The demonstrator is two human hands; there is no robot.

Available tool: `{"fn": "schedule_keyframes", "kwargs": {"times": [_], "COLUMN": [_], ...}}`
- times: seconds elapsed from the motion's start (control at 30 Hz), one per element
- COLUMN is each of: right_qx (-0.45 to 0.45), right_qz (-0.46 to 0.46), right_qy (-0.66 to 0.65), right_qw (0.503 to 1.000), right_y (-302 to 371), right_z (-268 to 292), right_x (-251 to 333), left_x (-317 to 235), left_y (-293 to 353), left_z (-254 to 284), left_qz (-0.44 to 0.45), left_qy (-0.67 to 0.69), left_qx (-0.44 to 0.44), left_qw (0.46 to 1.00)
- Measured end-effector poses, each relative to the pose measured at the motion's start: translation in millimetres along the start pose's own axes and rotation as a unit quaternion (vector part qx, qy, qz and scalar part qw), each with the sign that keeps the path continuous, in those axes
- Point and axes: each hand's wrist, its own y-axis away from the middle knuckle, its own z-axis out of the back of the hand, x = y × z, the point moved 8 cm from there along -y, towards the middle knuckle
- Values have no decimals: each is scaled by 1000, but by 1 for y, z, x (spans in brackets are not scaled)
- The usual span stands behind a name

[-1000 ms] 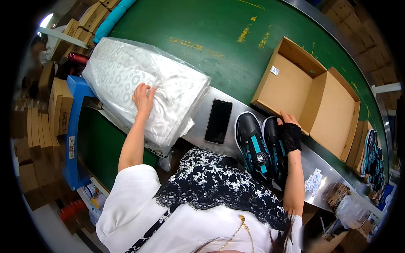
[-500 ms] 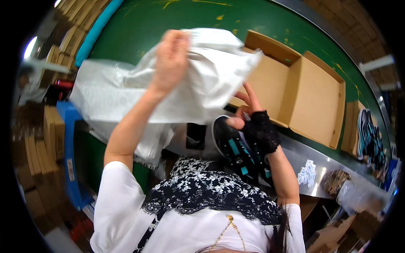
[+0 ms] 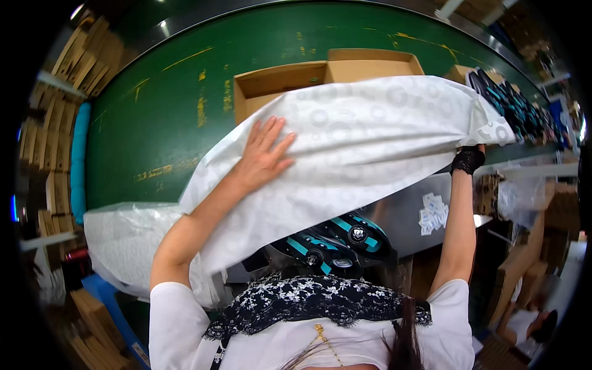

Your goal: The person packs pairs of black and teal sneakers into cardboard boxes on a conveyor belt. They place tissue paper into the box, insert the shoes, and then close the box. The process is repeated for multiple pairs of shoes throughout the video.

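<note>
A long white sheet of wrapping paper with faint grey circles is spread across the open cardboard shoe box, hiding most of it. My left hand lies on the sheet with its fingers apart. At the sheet's right end my right hand, in a black lace fingerless glove, grips the bunched paper; most of its fingers are hidden by it. A pair of black and turquoise shoes with round dials lies below the sheet, close to my body, partly covered by it.
More white paper is heaped at the left. Small white packets lie on the metal ledge at right. Several similar shoes stand on the green table at far right. Another person is at lower right.
The sheet has gone from gathered in my left hand to stretched out over the box. My right hand has left the shoes and moved right, now gripping the paper. My left hand has opened.
</note>
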Motion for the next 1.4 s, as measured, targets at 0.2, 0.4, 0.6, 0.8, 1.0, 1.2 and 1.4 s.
{"fn": "schedule_keyframes", "kwargs": {"times": [0.2, 0.4, 0.6, 0.8, 1.0, 1.2, 1.4], "right_qx": [-53, 715, 623, 648, 474, 330, 313], "right_qz": [-43, 83, 93, -50, -193, -306, -447], "right_qy": [136, 522, 634, 523, 306, 315, 255], "right_qw": [988, 457, 449, 551, 803, 836, 798], "right_y": [83, 410, 465, 435, 324, 312, 353], "right_z": [51, -85, -60, -94, -153, -203, -198], "right_x": [29, 8, -4, 15, 19, -122, -182], "left_x": [22, 66, 70, 93, 85, 121, 69], "left_y": [-20, -9, -14, 12, 4, -18, 28], "left_z": [1, -15, -21, -24, -13, 22, 239], "left_qz": [-40, -56, -67, -45, -76, 134, -33], "left_qy": [-62, -67, -69, -57, 6, 411, 528], "left_qx": [45, 86, 123, 155, 161, 67, -204], "left_qw": [996, 992, 988, 985, 984, 899, 824]}}
